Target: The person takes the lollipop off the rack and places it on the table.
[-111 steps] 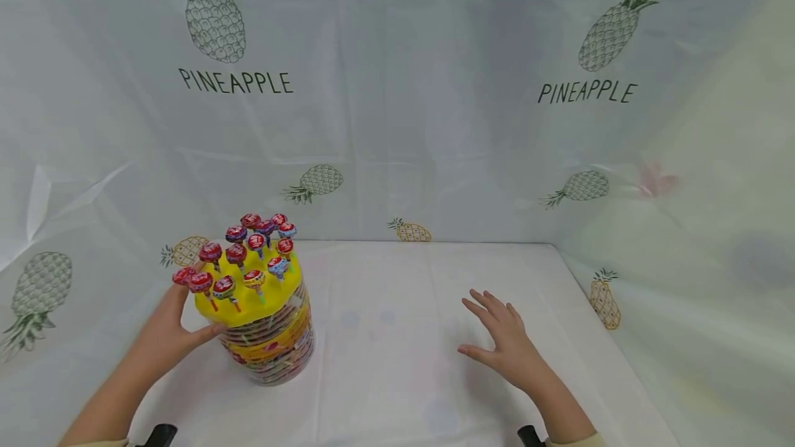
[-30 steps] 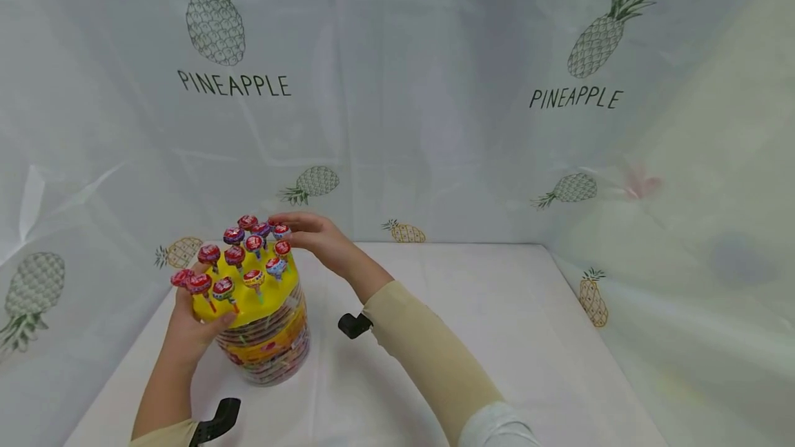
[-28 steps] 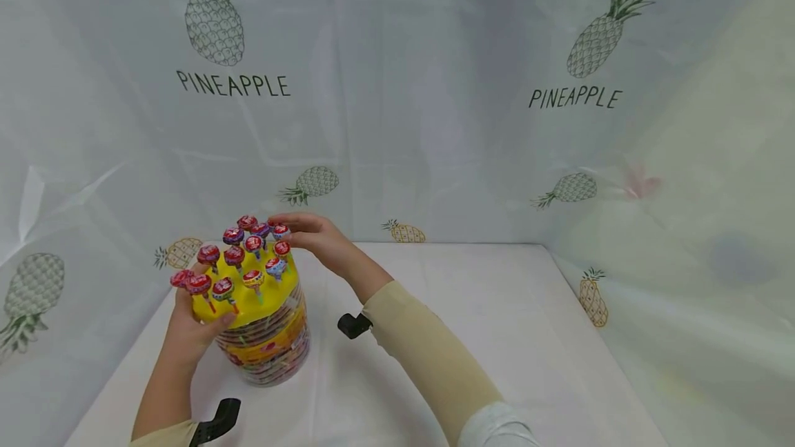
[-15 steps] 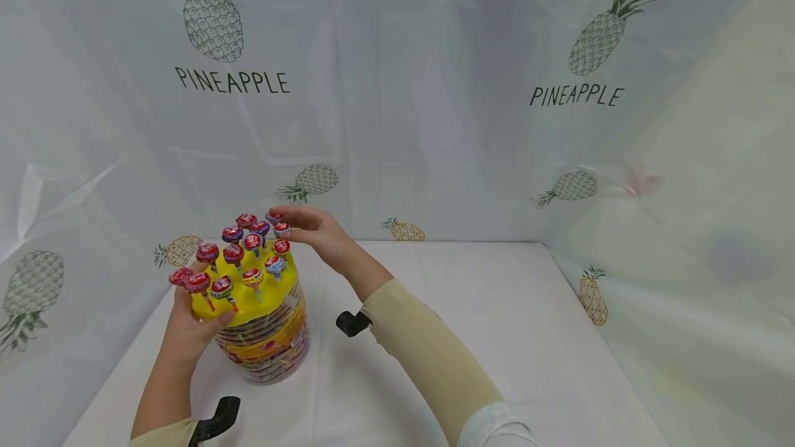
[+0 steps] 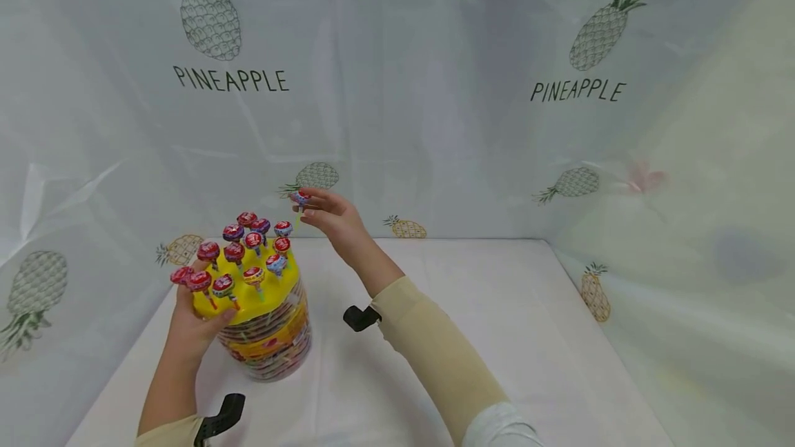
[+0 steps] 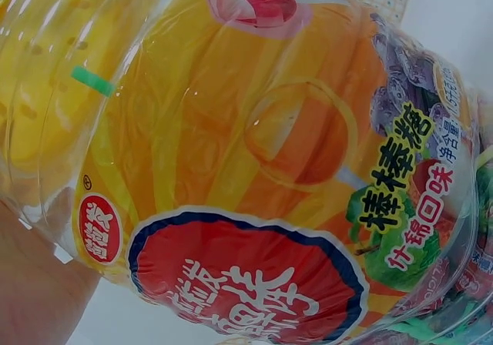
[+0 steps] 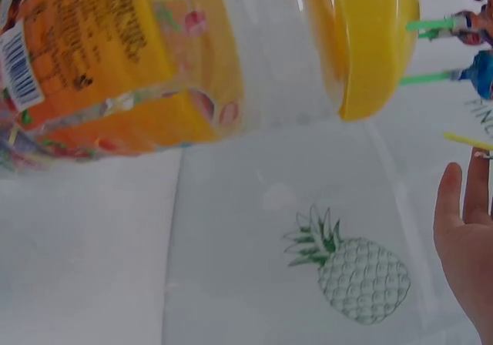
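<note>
A clear plastic candy jar (image 5: 270, 350) with a yellow lid (image 5: 248, 309) stands on the left of the table. Several wrapped lollipops (image 5: 234, 252) stick up out of that lid on their sticks. My left hand (image 5: 189, 326) grips the jar near its top, thumb at the lid's front edge. Up and to the right of the jar, my right hand (image 5: 338, 221) pinches one lollipop (image 5: 301, 197) by its head, its yellow stick hanging down. In the right wrist view the stick's end is apart from the lid. An orange label (image 6: 223, 129) wraps the jar.
The table (image 5: 484, 336) has a white cover. Behind it and at both sides hangs a pale curtain (image 5: 422, 88) printed with pineapples. Black wrist mounts (image 5: 360, 318) sit at both sleeves.
My right hand came from the right side to the jar's back edge, then lifted up and right with a lollipop out of the lid. The left hand keeps its hold on the jar.
</note>
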A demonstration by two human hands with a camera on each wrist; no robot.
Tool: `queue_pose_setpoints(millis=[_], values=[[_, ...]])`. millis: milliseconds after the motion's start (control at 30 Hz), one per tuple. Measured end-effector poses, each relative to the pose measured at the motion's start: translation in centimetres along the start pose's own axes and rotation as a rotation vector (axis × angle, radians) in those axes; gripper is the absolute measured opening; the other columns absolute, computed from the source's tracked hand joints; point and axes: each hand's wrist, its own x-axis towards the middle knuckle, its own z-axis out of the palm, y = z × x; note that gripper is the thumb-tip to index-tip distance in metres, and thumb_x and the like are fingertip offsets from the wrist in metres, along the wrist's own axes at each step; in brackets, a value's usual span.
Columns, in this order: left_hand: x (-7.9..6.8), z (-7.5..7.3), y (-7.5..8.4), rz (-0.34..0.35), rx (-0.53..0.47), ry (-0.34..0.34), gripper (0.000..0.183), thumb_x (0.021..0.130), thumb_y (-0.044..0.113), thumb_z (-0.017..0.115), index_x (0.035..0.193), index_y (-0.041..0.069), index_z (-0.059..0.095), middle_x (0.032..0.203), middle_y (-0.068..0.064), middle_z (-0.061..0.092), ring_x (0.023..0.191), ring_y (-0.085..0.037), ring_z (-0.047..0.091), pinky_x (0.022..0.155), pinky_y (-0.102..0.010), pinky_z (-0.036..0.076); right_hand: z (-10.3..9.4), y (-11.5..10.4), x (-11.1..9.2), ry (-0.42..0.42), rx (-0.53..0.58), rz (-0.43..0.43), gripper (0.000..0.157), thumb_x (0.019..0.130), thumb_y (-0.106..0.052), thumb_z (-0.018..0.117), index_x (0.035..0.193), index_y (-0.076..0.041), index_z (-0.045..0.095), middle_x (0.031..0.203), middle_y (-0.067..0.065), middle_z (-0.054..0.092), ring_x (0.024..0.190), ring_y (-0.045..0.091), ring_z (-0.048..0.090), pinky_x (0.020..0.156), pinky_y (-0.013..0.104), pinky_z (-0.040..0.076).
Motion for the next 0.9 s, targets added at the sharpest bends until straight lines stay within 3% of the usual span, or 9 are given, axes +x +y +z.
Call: queue_pose_setpoints(millis=[233,467,633,900], values=[[-0.2,0.0,0.0,-0.014,0.030,0.005,0.096,0.092,0.020,0.069,0.154,0.038,-0.002,0.155,-0.020,0.019,0.140,-0.042,0.024,0.094,-0.009,0.036,-2.1,1.0,-1.2,0.049,0.017,0.043,0.040,0.095,0.006,0.056,0.134,-0.004,0.056,0.126,0.014,0.061,0.111,0.027,0.063,0.098,0.036,0.048],[0.1,-0.1,0.0,-0.022,0.051,-0.009,0.095,0.092,0.022,0.069,0.154,0.034,-0.002,0.154,-0.020,0.019,0.139,-0.043,0.024,0.094,-0.008,0.035,-5.2,4.5,-3.3,0.083,-0.070,0.125,0.044,0.093,0.001,0.063,0.134,-0.014,0.057,0.124,0.010,0.063,0.110,0.026,0.064,0.098,0.036,0.049],[0.0,-0.1,-0.1,-0.049,0.041,-0.007,0.099,0.090,0.019,0.071,0.154,0.036,-0.003,0.157,-0.021,0.015,0.142,-0.043,0.019,0.098,-0.010,0.033,-6.8,6.7,-5.1,0.089,-0.110,0.204,0.047,0.091,-0.003,0.067,0.134,-0.016,0.056,0.121,0.012,0.063,0.108,0.025,0.065,0.098,0.035,0.048],[0.0,0.1,-0.1,0.007,0.012,0.010,0.094,0.091,0.021,0.070,0.153,0.043,0.003,0.156,-0.020,0.016,0.142,-0.041,0.020,0.095,-0.008,0.035,-8.5,9.2,-7.3,0.135,-0.150,0.274,0.046,0.089,0.000,0.067,0.133,-0.012,0.058,0.113,0.013,0.066,0.101,0.026,0.068,0.089,0.038,0.054]])
